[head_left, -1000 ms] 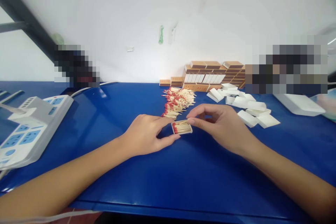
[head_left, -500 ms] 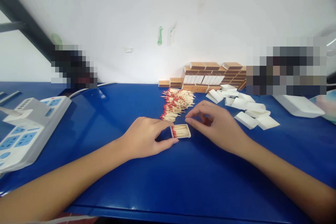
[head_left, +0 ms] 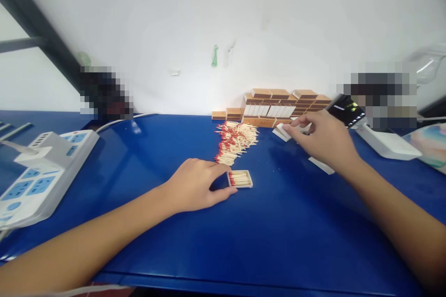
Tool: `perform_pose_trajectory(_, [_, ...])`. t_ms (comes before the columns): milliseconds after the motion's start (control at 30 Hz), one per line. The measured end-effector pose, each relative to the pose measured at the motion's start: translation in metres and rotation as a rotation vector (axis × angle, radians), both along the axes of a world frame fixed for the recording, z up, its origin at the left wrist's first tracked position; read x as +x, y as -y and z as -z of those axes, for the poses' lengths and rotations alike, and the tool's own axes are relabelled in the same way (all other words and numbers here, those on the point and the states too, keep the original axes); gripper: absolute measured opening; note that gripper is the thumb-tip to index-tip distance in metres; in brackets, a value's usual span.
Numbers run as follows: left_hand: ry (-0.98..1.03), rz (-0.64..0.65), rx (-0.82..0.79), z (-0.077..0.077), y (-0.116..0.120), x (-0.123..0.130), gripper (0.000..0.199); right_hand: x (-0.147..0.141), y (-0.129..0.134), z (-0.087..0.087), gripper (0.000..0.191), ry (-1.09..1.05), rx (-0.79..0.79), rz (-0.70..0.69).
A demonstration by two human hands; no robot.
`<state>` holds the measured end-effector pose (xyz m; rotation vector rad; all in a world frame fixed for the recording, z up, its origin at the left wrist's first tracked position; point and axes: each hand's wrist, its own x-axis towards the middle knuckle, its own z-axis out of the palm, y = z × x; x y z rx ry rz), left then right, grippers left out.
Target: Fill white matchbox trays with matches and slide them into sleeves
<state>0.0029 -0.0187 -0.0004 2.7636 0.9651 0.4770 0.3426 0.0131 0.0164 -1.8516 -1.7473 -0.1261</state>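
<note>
My left hand (head_left: 197, 184) rests on the blue table and grips the left end of a small white tray (head_left: 250, 184) between thumb and fingers. Red-headed matches (head_left: 240, 177) lie side by side in that tray. Beyond it spreads a loose heap of matches (head_left: 237, 139). Over on the right, my right hand (head_left: 324, 139) is above the folded white papers (head_left: 281, 132), its thumb and index finger close together near one of them. Whether anything is pinched there is too small to make out. My hand hides most of the papers.
Stacked brown matchboxes (head_left: 270, 97) stand against the wall behind the heap. A white power strip (head_left: 69, 167) with a plugged-in adapter lies at the left. At the right are a phone (head_left: 344, 110) and a white box (head_left: 390, 141).
My right hand has moved from beside the tray to the right and away from me, over the white papers. My left hand still holds the tray. The view has shifted slightly.
</note>
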Motion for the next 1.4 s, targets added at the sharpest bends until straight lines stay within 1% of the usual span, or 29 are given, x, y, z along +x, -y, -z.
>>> perform_pose_trajectory(67, [0.002,0.005,0.002,-0.001,0.0,0.0,0.037,0.006,-0.004,-0.016,0.026,-0.094,-0.014,0.079])
perform_pose_trajectory(133, [0.007,0.011,0.007,-0.001,0.0,0.0,0.037,0.016,-0.015,-0.03,0.027,-0.222,0.012,0.207])
perform_pose_trajectory(200, [0.014,0.011,0.006,-0.001,0.0,0.0,0.037,0.023,-0.03,-0.04,0.035,-0.321,-0.016,0.286])
perform_pose_trajectory(233, [0.014,0.01,0.002,-0.001,0.0,0.0,0.037,0.026,-0.038,-0.042,0.041,-0.339,-0.038,0.297])
perform_pose_trajectory(333, [0.013,0.004,-0.01,-0.001,0.0,-0.001,0.037,0.025,-0.059,-0.046,0.052,-0.309,-0.101,0.295])
perform_pose_trajectory(433, [0.018,-0.001,-0.018,-0.002,0.0,-0.001,0.037,0.019,-0.069,-0.047,0.05,-0.241,-0.113,0.314])
perform_pose_trajectory(533, [0.066,0.002,-0.005,-0.002,0.0,-0.001,0.037,0.016,-0.067,-0.046,0.049,-0.2,-0.055,0.36])
perform_pose_trajectory(600, [0.133,0.001,0.031,-0.001,0.0,-0.001,0.037,0.013,-0.055,-0.043,0.047,-0.193,0.027,0.368])
perform_pose_trajectory(667, [0.219,-0.02,0.074,0.001,0.0,-0.001,0.036,0.005,-0.036,-0.038,0.044,-0.22,0.131,0.314])
perform_pose_trajectory(700, [0.266,-0.035,0.096,0.002,0.0,-0.001,0.036,-0.002,-0.023,-0.035,0.044,-0.25,0.151,0.244])
perform_pose_trajectory(767, [0.362,-0.065,0.141,0.004,0.0,0.0,0.036,-0.022,0.003,-0.028,0.046,-0.4,0.128,0.098])
perform_pose_trajectory(800, [0.404,-0.077,0.165,0.004,0.0,0.0,0.036,-0.034,0.015,-0.023,0.05,-0.505,0.073,0.056])
perform_pose_trajectory(833, [0.437,-0.087,0.186,0.004,0.0,0.001,0.036,-0.047,0.026,-0.019,0.054,-0.61,-0.057,0.002])
perform_pose_trajectory(900, [0.472,-0.107,0.217,0.003,-0.001,0.002,0.035,-0.072,0.042,-0.012,0.057,-0.781,-0.198,-0.154])
perform_pose_trajectory(933, [0.476,-0.114,0.225,0.002,-0.001,0.002,0.036,-0.083,0.047,-0.009,0.058,-0.829,-0.228,-0.226])
perform_pose_trajectory(1000, [0.471,-0.123,0.233,0.0,-0.001,0.003,0.036,-0.098,0.051,-0.004,0.059,-0.871,-0.251,-0.312])
perform_pose_trajectory(1100, [0.472,-0.123,0.244,-0.001,0.001,0.004,0.034,-0.105,0.052,-0.001,0.061,-0.848,-0.248,-0.327])
perform_pose_trajectory(1233, [0.477,-0.115,0.243,-0.002,0.002,0.004,0.033,-0.101,0.054,0.003,0.069,-0.793,-0.243,-0.31])
perform_pose_trajectory(1400, [0.471,-0.148,0.238,-0.002,0.0,0.004,0.032,-0.103,0.058,0.007,0.074,-0.757,-0.277,-0.293])
